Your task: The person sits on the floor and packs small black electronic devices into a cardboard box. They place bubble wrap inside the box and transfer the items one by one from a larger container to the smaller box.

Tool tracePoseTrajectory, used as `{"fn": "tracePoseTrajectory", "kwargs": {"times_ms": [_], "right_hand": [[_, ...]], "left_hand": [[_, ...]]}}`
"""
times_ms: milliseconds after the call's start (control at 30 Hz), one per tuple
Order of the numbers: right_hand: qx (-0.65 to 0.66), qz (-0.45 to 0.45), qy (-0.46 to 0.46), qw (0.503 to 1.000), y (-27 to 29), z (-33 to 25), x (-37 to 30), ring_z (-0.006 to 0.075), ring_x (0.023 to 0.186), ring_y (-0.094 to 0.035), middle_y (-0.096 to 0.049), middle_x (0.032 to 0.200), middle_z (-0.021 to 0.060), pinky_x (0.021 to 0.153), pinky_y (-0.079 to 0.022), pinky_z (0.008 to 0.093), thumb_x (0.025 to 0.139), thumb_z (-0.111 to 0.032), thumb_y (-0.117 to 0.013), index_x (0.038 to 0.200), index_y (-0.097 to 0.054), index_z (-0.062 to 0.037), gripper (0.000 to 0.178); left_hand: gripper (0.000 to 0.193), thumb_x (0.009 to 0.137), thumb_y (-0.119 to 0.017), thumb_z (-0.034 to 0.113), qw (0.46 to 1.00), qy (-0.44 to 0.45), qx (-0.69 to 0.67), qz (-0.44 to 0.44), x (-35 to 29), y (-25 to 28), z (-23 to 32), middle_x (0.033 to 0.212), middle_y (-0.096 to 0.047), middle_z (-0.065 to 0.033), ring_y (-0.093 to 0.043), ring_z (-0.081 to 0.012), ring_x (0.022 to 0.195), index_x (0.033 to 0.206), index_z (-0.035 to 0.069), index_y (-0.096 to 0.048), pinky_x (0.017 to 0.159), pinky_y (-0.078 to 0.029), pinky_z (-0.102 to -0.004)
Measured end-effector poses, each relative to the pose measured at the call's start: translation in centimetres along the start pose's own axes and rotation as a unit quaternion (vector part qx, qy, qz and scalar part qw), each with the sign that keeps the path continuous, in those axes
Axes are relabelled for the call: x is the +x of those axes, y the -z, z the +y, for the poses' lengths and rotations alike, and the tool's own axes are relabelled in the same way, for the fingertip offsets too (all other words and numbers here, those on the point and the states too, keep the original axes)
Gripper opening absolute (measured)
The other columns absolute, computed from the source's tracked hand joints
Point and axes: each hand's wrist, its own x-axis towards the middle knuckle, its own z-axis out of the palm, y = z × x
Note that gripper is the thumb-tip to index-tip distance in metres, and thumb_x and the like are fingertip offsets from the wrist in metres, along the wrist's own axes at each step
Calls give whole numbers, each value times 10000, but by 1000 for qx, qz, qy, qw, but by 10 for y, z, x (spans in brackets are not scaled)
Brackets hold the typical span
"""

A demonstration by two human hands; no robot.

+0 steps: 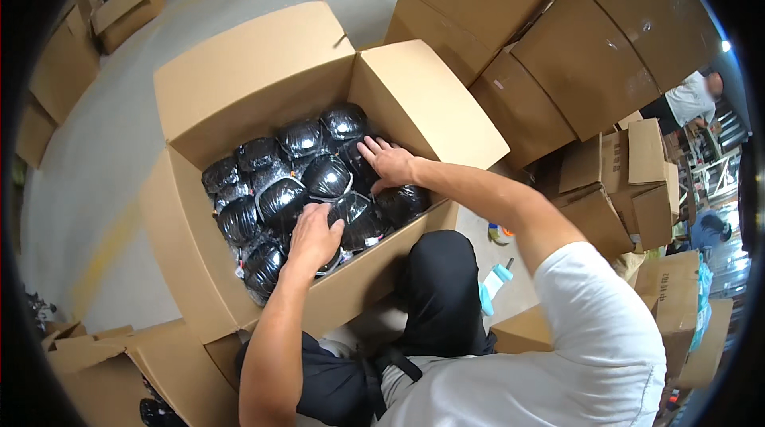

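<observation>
A large open cardboard box (188, 240) stands before me, its flaps folded out. Inside lie rows of rounded black items (327, 177) wrapped in clear, shiny plastic, several with a light grey edge; their exact kind I cannot make out. My left hand (316, 237) rests on the wrapped items in the near middle of the box, its fingertips partly hidden and its thumb apart. At the right side of the box my right hand (389, 162) lies with spread fingers on another black item, beside the right wall. Neither hand is lifting anything.
Tall stacked cartons (586, 52) rise behind the box to the right. An opened carton (610, 184) sits at my right, near a tape roll (500, 234) and a light-blue tool (496, 283) on the floor. Another person (687, 102) is at far right. More cartons (131, 8) stand far left.
</observation>
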Motion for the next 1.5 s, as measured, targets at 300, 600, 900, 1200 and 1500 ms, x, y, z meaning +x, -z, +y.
{"fn": "tracePoseTrajectory", "kwargs": {"times_ms": [300, 600, 900, 1200, 1500], "right_hand": [[16, 110, 38, 993, -36, -25, -10, 385, 1532, -222, -234, 1646, 239, 1206, -243, 585, 933, -474, -644, 1557, -267, 55, 901], [-19, 116, 60, 991, -47, -8, -2, 393, 1543, -184, -197, 1653, 253, 1226, -224, 545, 998, -388, -564, 1560, -245, 69, 792], [65, 93, 10, 993, -34, -18, 3, 419, 1519, -239, -230, 1633, 274, 1215, -258, 545, 957, -394, -645, 1535, -308, 46, 801], [5, -11, 333, 943, -6, -149, 15, 423, 1121, -640, -604, 1269, 269, 917, -541, 481, 884, -487, -713, 1370, -486, 53, 760], [18, -33, 283, 958, -16, -155, 15, 436, 1167, -610, -651, 1183, 283, 987, -502, 490, 957, -478, -631, 1292, -571, 62, 639]], "left_hand": [[920, 881, -751, 360, 968, 106, 223, 51, 3, -5, -57, 1607, -213, -332, -245, -520, 1469, 1556, -35, -265, 1183, -295, -561], [805, 897, -719, 148, 955, 53, 278, 87, 28, -23, -111, 1632, -268, -216, -299, -437, 1479, 1577, 71, -294, 1167, -368, -493], [739, 876, -749, 219, 980, 40, 117, 156, 2, 56, -46, 1526, -385, -319, -427, -457, 1391, 1493, -2, -407, 1130, -387, -508], [292, 939, -666, 62, 849, 76, -90, 514, -237, 79, 22, 1155, -705, -171, -681, -249, 1072, 1210, -49, -657, 958, -520, -350], [349, 918, -691, 181, 744, 553, -164, 337, -450, -228, -129, 1093, -706, -240, -688, -364, 986, 1157, -72, -678, 917, -536, -409]]}}
